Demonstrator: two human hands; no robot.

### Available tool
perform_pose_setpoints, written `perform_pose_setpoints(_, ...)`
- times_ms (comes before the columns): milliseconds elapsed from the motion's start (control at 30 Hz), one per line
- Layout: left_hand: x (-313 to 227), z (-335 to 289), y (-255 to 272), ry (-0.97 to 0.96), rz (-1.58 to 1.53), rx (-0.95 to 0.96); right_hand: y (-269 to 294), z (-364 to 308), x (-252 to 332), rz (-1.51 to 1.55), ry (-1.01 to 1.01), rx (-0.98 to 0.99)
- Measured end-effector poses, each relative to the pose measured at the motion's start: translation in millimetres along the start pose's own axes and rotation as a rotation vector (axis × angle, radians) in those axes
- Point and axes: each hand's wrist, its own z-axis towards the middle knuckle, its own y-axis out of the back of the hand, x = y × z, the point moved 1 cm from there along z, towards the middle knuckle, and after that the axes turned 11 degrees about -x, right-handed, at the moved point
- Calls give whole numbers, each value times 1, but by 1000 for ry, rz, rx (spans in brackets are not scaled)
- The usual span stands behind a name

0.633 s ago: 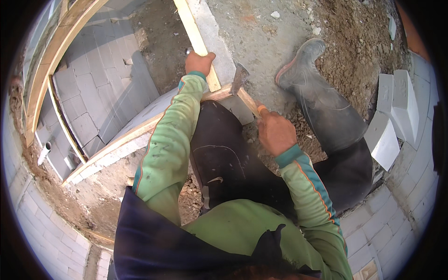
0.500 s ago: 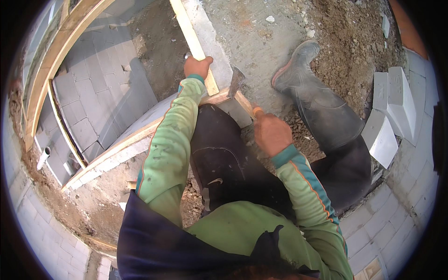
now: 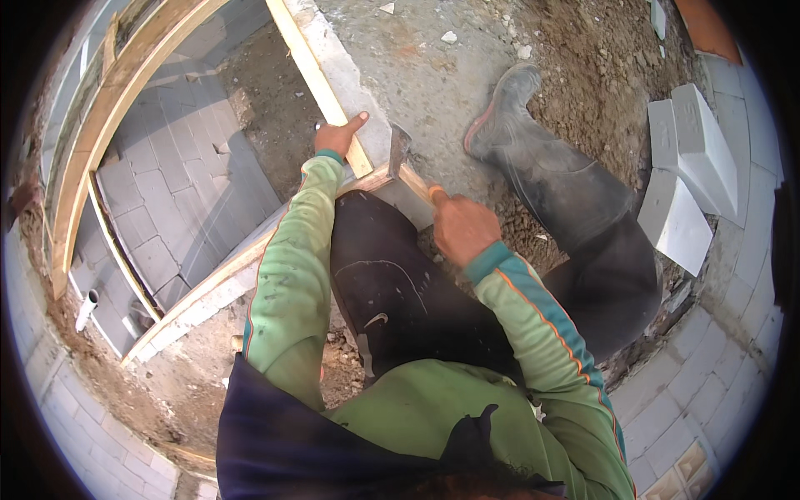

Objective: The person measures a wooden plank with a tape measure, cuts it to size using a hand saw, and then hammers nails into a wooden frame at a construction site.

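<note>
My left hand [image 3: 337, 136] is closed round a pale wooden strip [image 3: 307, 62] near its lower end, thumb stretched out across the top. A small shiny bit shows beside its fingers; I cannot make out what it is. In my right hand [image 3: 465, 227] is a hammer [image 3: 417, 185] with a wooden handle, gripped at the orange part. The hammer's dark head is by the corner where the strip meets a long wooden board [image 3: 225, 271]. Whether the head touches the wood is unclear. My knee is against the board near this corner.
A curved-looking wooden frame [image 3: 82, 158] rises at the left, beside grey paving blocks [image 3: 154, 200]. A white pipe end [image 3: 87, 310] sticks up at lower left. Pale concrete blocks [image 3: 673, 221] stand at the right past my boot [image 3: 567, 171]. Rough soil [image 3: 600, 67] lies beyond.
The view has shifted, so most things sit a little further left. My left thumb now points out more from the strip. The hammer stays by the same corner, in my right hand.
</note>
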Motion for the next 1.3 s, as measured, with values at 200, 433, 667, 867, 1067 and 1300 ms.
perform_pose_setpoints(200,22,9,-7,71,-123,59,9,7,3,-3,-44,100)
perform_pose_setpoints(433,12,-11,10,218,-341,208,-6,30,-46,261,-24,-38)
perform_pose_setpoints(667,14,-34,12,221,-226,366,-49,94,-35,771,-249,-175)
perform_pose_setpoints(867,16,-33,8,179,-215,313,-92,189,-22,827,-249,-137)
perform_pose_setpoints(1067,19,-31,9,178,-144,284,-113,238,-4,727,-150,-207)
perform_pose_setpoints(1300,5,-39,8,208,-68,211,-119,247,-8,884,-338,0)
